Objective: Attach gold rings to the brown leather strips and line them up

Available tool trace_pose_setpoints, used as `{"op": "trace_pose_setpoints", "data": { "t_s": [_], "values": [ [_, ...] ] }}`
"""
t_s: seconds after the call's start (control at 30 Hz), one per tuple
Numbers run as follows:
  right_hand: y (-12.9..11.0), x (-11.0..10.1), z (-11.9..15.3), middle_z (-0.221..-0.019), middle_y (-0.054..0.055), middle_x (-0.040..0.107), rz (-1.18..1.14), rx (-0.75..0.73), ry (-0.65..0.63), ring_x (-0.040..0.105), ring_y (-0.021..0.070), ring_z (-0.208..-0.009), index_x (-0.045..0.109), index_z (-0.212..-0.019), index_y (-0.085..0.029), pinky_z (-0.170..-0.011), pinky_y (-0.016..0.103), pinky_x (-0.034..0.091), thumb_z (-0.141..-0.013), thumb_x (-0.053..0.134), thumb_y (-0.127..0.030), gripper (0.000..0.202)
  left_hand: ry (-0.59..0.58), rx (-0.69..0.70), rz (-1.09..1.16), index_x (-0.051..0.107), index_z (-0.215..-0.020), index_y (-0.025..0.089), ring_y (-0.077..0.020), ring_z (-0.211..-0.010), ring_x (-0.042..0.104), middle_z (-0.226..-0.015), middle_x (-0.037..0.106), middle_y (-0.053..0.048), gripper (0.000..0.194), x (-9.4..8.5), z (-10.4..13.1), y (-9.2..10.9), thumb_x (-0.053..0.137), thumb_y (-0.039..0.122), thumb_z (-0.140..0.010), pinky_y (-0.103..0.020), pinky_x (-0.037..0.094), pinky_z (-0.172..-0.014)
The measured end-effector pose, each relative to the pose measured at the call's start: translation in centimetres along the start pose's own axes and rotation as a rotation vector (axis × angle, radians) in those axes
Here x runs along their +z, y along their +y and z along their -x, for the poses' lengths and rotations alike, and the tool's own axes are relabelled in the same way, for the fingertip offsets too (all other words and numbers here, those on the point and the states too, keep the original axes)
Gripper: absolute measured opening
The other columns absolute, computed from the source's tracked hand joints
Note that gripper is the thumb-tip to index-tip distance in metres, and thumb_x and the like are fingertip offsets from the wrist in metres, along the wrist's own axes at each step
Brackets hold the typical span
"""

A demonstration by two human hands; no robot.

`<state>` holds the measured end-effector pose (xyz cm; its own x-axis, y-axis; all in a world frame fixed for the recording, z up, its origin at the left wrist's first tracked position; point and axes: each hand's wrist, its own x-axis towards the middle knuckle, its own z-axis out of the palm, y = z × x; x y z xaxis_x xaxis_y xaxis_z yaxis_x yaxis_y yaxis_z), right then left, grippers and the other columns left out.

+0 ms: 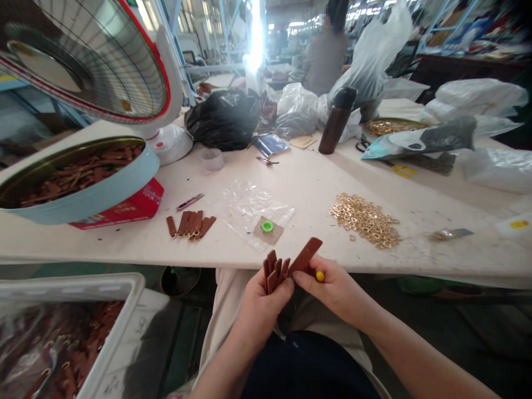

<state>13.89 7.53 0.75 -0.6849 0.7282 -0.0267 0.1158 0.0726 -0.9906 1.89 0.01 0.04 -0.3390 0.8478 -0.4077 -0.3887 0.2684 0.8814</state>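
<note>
Low in the middle of the frame, just below the near edge of the desk [291, 183], the person works with both hands over the lap. The left hand [260, 307] has its grip pressed together on a small bunch of brown strips [274, 270], fanned upward like cards. The right hand [336, 291] pinches a single brown strip [305, 256] between thumb and forefinger, tilted up toward the desk, and a small yellow piece [320, 275] shows at its fingers; whether it is held or worn I cannot tell.

The strips look thin, flat and light, like cut leather: somewhat stiff along their length yet likely to bend, and apt to slide over one another in a bunch. Holding them near the lower ends, flat faces pinched, seems the surest hold.

On the desk, centre left, lies another row of strips [191, 224] beside a small cutter [190, 201]. A heap of gold rings [366, 220] sits right of centre, a clear bag [253, 208] between them, a round tin of brown pieces [78, 177] at left.
</note>
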Motion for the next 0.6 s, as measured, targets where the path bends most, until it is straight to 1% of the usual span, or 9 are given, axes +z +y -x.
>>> {"op": "trace_pose_setpoints", "data": {
  "t_s": [0.1,0.2,0.27,0.3,0.33,0.4,0.47,0.5,0.6],
  "values": [
    [0.4,0.1,-0.5,-0.079,0.003,0.064,0.054,-0.034,0.033,0.058,0.0192,-0.077,0.060,-0.081,-0.017,-0.072,0.030,0.046,-0.081,0.052,-0.029,0.014,0.048,-0.007,0.022,0.069,-0.074,0.017,-0.0148,-0.058,0.054,-0.053,0.058,0.003,0.022,0.1,-0.4,0.0,0.075,0.027,-0.056,-0.022,0.038,-0.050],
    [0.9,0.1,-1.1,-0.077,0.002,0.062,0.019,-0.028,-0.009,0.057,0.0190,-0.077,0.058,-0.079,-0.017,-0.071,0.030,0.046,-0.081,0.052,-0.032,0.016,0.078,-0.025,0.081,0.067,-0.073,0.017,-0.0095,-0.052,0.047,-0.061,0.060,0.003,0.022,0.2,-0.8,-0.1,0.076,0.025,-0.055,-0.020,0.033,-0.048],
    [1.2,-0.1,-1.6,-0.068,0.000,0.057,-0.017,-0.001,-0.027,0.055,0.0161,-0.067,0.055,-0.075,-0.018,-0.064,0.027,0.045,-0.083,0.051,-0.038,0.021,0.060,-0.049,0.127,0.064,-0.073,0.015,-0.0058,-0.045,0.038,-0.057,0.056,0.005,0.023,0.2,-1.2,0.0,0.075,0.024,-0.055,-0.019,0.027,-0.044],
    [1.3,-0.4,-1.8,-0.064,-0.002,0.054,-0.029,0.012,-0.005,0.052,0.0144,-0.062,0.053,-0.073,-0.019,-0.061,0.026,0.044,-0.085,0.048,-0.041,0.025,0.048,-0.064,0.147,0.063,-0.073,0.015,-0.0048,-0.043,0.033,-0.053,0.052,0.006,0.023,0.1,-1.4,0.1,0.074,0.024,-0.055,-0.019,0.024,-0.043],
    [1.5,-0.7,-2.1,-0.062,-0.002,0.052,-0.032,0.018,0.040,0.050,0.0135,-0.060,0.052,-0.072,-0.019,-0.059,0.025,0.043,-0.086,0.045,-0.044,0.029,0.039,-0.082,0.163,0.061,-0.072,0.015,-0.0044,-0.042,0.030,-0.050,0.047,0.008,0.023,0.0,-1.6,0.2,0.073,0.025,-0.056,-0.019,0.021,-0.042],
    [1.7,-1.5,-2.8,-0.062,-0.002,0.051,-0.004,-0.002,0.182,0.049,0.0137,-0.060,0.053,-0.071,-0.020,-0.058,0.025,0.042,-0.088,0.040,-0.051,0.038,0.040,-0.108,0.181,0.056,-0.070,0.015,-0.0044,-0.040,0.028,-0.044,0.042,0.009,0.022,-0.2,-2.1,0.5,0.072,0.025,-0.057,-0.020,0.017,-0.042],
    [1.9,-2.4,-3.7,-0.062,0.000,0.053,0.043,-0.032,0.318,0.049,0.0143,-0.061,0.055,-0.069,-0.020,-0.057,0.025,0.041,-0.087,0.038,-0.056,0.044,0.067,-0.109,0.189,0.052,-0.066,0.017,-0.0047,-0.039,0.027,-0.041,0.039,0.010,0.022,-0.7,-2.7,0.6,0.070,0.026,-0.057,-0.020,0.015,-0.042],
    [1.9,-2.7,-4.2,-0.060,0.000,0.052,0.051,-0.037,0.372,0.047,0.0138,-0.058,0.055,-0.067,-0.020,-0.054,0.025,0.039,-0.087,0.036,-0.057,0.046,0.081,-0.099,0.192,0.050,-0.064,0.017,-0.0048,-0.038,0.027,-0.040,0.038,0.010,0.023,-1.0,-3.0,0.7,0.070,0.026,-0.058,-0.021,0.015,-0.042],
    [2.0,-2.9,-6.0,-0.056,-0.001,0.051,0.001,-0.059,0.477,0.039,0.0119,-0.049,0.053,-0.066,-0.020,-0.046,0.024,0.033,-0.088,0.035,-0.056,0.046,0.108,-0.059,0.214,0.049,-0.065,0.017,-0.0048,-0.039,0.028,-0.040,0.038,0.010,0.025,-2.1,-4.3,1.2,0.070,0.028,-0.059,-0.021,0.015,-0.042]
  ]
}}
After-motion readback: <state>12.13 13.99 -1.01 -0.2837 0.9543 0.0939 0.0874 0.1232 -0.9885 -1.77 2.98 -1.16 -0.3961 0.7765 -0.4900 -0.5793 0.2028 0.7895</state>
